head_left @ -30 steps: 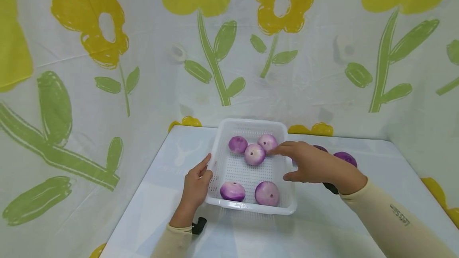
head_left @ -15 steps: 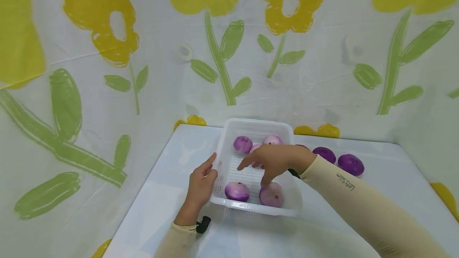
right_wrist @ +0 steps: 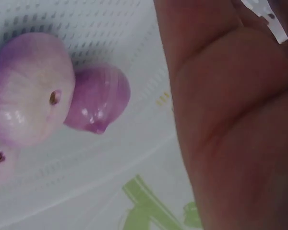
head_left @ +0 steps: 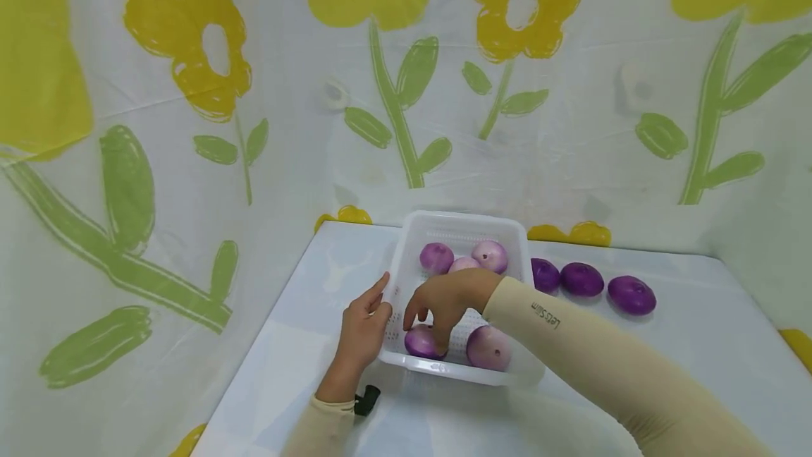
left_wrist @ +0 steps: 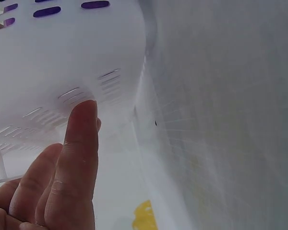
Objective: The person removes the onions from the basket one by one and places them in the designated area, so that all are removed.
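Observation:
A white perforated plastic basket [head_left: 457, 371] holds several peeled purple onions. My right hand [head_left: 450, 298] reaches down inside, its bent fingers and thumb around the front-left onion [head_left: 420, 341]; its palm fills much of the right wrist view. Right of that hand lies another onion [head_left: 488, 348]. Farther back in the basket are a purple onion [head_left: 436, 258], a paler one [head_left: 490, 257] and one partly covered by the hand [head_left: 464, 264]. My left hand [head_left: 361, 333] touches the basket's left side from outside; straight fingers [left_wrist: 72, 177] lie against the wall in the left wrist view.
Right of the basket, darker purple onions lie in a row on the white table [head_left: 672, 358], among them a middle one [head_left: 581, 279] and a right one [head_left: 631, 295]. A flower-printed curtain [head_left: 571, 125] hangs behind and at the left.
My right hand has moved left and down across the basket, from its right side to the front-left onion, where its fingers now bend around it. My left hand stays at the basket's side.

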A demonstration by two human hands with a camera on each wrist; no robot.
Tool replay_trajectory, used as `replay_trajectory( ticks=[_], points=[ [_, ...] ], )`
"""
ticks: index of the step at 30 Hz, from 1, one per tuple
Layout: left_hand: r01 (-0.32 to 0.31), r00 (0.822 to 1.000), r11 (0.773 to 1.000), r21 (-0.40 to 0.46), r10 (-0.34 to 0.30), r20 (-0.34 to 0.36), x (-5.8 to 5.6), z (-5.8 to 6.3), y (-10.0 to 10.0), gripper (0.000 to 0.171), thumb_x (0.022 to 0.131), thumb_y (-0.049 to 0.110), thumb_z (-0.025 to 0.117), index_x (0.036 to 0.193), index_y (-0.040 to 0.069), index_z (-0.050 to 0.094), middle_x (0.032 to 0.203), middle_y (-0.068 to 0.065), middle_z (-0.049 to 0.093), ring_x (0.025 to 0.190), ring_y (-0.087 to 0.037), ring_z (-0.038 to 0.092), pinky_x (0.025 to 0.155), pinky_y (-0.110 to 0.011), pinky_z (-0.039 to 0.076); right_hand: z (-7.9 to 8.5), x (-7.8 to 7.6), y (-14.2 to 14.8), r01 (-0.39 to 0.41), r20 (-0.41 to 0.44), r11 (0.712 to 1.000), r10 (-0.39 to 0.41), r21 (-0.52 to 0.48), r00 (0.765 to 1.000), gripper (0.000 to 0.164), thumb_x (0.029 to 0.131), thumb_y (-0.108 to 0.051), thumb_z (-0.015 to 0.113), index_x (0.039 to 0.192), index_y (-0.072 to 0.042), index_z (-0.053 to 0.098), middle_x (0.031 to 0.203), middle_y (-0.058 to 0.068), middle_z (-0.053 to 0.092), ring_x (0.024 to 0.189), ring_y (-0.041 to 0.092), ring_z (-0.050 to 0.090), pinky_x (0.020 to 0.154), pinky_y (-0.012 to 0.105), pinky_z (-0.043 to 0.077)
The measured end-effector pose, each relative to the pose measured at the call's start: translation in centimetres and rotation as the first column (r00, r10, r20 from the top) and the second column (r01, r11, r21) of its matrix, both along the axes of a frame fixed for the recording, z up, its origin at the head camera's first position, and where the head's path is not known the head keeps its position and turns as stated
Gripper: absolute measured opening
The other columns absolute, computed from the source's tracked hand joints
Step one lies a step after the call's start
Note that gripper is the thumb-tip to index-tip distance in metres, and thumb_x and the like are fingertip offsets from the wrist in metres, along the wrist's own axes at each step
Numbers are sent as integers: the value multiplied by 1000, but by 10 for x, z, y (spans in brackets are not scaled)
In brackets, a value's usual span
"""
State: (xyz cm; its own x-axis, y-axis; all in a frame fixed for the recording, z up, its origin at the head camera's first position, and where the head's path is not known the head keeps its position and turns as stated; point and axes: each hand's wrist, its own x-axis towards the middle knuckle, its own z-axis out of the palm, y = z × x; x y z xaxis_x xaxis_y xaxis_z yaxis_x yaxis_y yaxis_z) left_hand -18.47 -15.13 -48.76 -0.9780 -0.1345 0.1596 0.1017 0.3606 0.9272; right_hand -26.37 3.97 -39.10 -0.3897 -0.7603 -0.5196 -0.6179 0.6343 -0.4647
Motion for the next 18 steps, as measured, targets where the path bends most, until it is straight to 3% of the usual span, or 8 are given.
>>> replay_trajectory(
  ticks=[5,8,14,18],
  points=[
    [5,1000,1000,3,-5,-5,0,0,1,59,95,12,55,153,22,58,154,-2,55,133,-32,60,53,-29,45,-6,-1,-9,-80,-28,997,81,14,996,58,74,-30,96,128,-26,75,112,-6,71,98,6,63,84,26,54],
    [3,1000,1000,1,-3,2,1,1,2,59,96,12,54,153,24,58,154,-1,55,133,-29,60,55,-28,45,-9,-1,-11,-59,-16,998,59,29,998,56,74,-33,96,126,-27,75,109,-7,71,95,6,64,82,26,55],
    [9,1000,1000,1,-9,2,2,3,0,59,96,14,54,154,22,57,153,-2,56,114,-25,65,48,-28,40,-11,-1,-12,-8,0,999,8,41,1000,54,72,-32,98,121,-30,73,107,-7,70,91,7,66,81,29,56],
    [8,1000,1000,6,-8,2,2,3,0,59,96,13,54,154,24,57,153,-2,56,124,-23,63,49,-28,42,-11,-2,-11,-11,7,1000,11,27,1000,55,72,-31,98,121,-28,72,107,-8,70,92,6,65,83,29,56]
  ],
)
